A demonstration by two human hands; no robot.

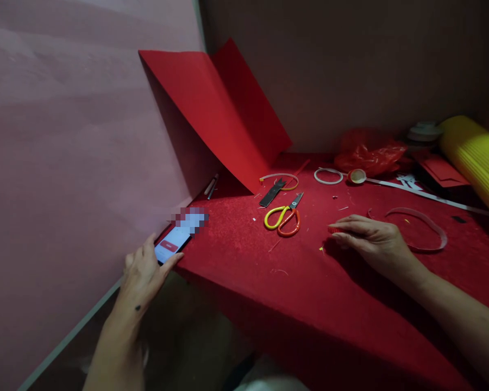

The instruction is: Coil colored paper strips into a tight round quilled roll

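Head view: left of the scissors [283,218], at the red table's [293,293] near-left edge, the left hand [143,271] curls loosely around a phone [175,243], fingers touching its sides. Behind the scissors leans a folded red paper sheet [220,108]. Right of the scissors, the right hand [370,239] lies flat, fingers spread, fingertips touching a small red piece [333,229]. Farther right lies a clear plastic strip [426,231].

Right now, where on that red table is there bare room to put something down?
The widest bare red felt lies along the near edge, between the left hand on the phone and the right hand. A smaller patch sits between the phone and the scissors. The far right is crowded: red bag, yellow roll, plastic strips.
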